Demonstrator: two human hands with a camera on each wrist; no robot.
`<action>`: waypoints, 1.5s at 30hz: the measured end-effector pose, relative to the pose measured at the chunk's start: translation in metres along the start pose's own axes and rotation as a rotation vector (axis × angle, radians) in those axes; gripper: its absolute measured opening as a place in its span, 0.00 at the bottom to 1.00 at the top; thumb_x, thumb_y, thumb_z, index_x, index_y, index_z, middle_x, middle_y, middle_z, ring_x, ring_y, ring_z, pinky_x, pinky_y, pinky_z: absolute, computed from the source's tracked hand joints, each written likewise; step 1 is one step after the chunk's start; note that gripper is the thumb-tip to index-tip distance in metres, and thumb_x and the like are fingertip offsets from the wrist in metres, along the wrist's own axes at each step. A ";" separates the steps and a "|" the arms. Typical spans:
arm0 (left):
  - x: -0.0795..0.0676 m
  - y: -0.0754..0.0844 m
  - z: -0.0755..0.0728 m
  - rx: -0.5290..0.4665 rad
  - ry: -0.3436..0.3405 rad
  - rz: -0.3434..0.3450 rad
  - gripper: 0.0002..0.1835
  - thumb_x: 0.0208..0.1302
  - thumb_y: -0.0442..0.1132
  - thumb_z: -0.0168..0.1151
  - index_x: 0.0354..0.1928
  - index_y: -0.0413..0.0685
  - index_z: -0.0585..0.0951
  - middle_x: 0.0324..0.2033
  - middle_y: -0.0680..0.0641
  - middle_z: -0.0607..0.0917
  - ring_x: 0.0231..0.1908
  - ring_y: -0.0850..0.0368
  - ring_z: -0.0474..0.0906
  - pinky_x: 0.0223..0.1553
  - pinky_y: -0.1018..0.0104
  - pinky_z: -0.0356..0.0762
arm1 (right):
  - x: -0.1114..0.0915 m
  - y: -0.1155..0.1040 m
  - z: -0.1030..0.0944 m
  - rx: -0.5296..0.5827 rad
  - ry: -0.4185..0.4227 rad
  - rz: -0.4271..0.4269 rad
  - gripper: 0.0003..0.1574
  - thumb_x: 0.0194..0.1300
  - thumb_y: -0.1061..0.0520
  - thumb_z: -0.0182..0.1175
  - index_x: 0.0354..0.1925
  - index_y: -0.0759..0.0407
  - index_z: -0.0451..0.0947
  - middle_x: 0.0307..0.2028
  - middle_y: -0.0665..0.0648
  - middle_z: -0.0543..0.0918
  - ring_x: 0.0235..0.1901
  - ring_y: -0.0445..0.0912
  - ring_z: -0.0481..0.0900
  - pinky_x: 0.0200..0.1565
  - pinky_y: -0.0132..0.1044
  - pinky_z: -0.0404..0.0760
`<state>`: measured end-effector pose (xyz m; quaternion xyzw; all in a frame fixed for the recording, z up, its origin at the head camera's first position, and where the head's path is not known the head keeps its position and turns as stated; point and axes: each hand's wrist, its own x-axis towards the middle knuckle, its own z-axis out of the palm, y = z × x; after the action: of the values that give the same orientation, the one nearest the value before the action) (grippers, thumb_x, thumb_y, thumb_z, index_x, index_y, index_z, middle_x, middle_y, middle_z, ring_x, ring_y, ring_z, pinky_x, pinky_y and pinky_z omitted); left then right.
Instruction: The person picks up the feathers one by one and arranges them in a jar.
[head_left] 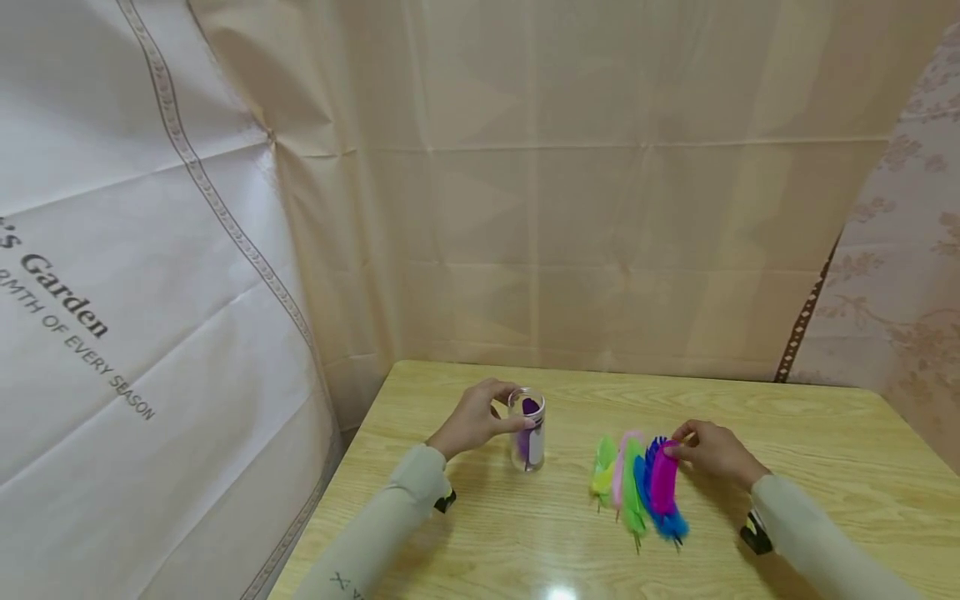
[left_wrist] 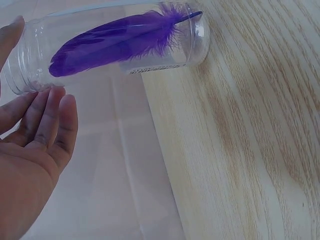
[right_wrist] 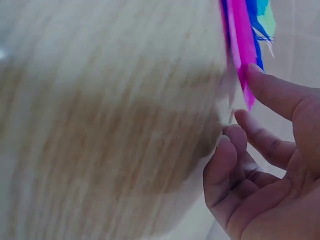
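My left hand [head_left: 477, 417] holds a clear plastic jar [head_left: 519, 457] near its rim, thumb on the near side and fingers round the back. The jar stands upright on the table, with a purple feather [left_wrist: 115, 42] inside, its quill at the bottom. My right hand [head_left: 712, 450] is at the top end of a magenta feather [head_left: 663, 479], the thumb touching it. In the right wrist view a gap shows between thumb [right_wrist: 272, 87] and forefinger, and the other fingers are bent. Blue feathers [head_left: 670, 525] lie beneath the magenta one.
Left of the blue feathers lie a green feather [head_left: 633, 492], a pink feather [head_left: 618, 475] and a yellow feather [head_left: 602, 481], side by side. They rest on a wooden table [head_left: 480, 542]. Cloth curtains [head_left: 585, 233] hang behind it and at both sides.
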<state>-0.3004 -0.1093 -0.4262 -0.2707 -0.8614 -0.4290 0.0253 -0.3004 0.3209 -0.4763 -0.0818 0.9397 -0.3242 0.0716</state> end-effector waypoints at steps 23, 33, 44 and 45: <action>-0.001 -0.002 -0.001 -0.019 -0.004 0.004 0.30 0.60 0.54 0.76 0.59 0.45 0.83 0.50 0.41 0.83 0.47 0.53 0.78 0.41 0.66 0.83 | -0.010 -0.011 -0.009 -0.039 0.149 -0.142 0.10 0.75 0.52 0.63 0.42 0.57 0.85 0.38 0.54 0.86 0.37 0.47 0.80 0.36 0.40 0.79; -0.005 -0.004 -0.003 -0.005 -0.014 0.026 0.30 0.61 0.54 0.76 0.59 0.45 0.83 0.49 0.43 0.83 0.47 0.57 0.78 0.42 0.67 0.83 | -0.021 -0.025 -0.010 0.044 0.159 -0.137 0.11 0.72 0.52 0.66 0.46 0.58 0.84 0.38 0.53 0.88 0.37 0.53 0.85 0.29 0.38 0.82; -0.013 -0.006 -0.004 -0.012 -0.015 0.015 0.25 0.59 0.54 0.77 0.55 0.53 0.84 0.46 0.48 0.83 0.47 0.51 0.79 0.42 0.66 0.83 | -0.029 -0.029 -0.006 0.038 0.064 -0.167 0.13 0.75 0.63 0.59 0.52 0.67 0.85 0.47 0.62 0.87 0.39 0.54 0.82 0.28 0.39 0.80; -0.013 -0.006 -0.004 -0.014 -0.015 0.013 0.25 0.59 0.54 0.77 0.55 0.52 0.84 0.46 0.48 0.83 0.47 0.50 0.79 0.41 0.66 0.83 | -0.029 -0.029 -0.007 0.024 0.066 -0.169 0.13 0.75 0.63 0.59 0.52 0.66 0.86 0.47 0.62 0.87 0.40 0.54 0.83 0.28 0.38 0.80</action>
<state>-0.2933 -0.1209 -0.4316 -0.2797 -0.8568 -0.4328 0.0195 -0.2698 0.3080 -0.4505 -0.1492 0.9273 -0.3430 0.0138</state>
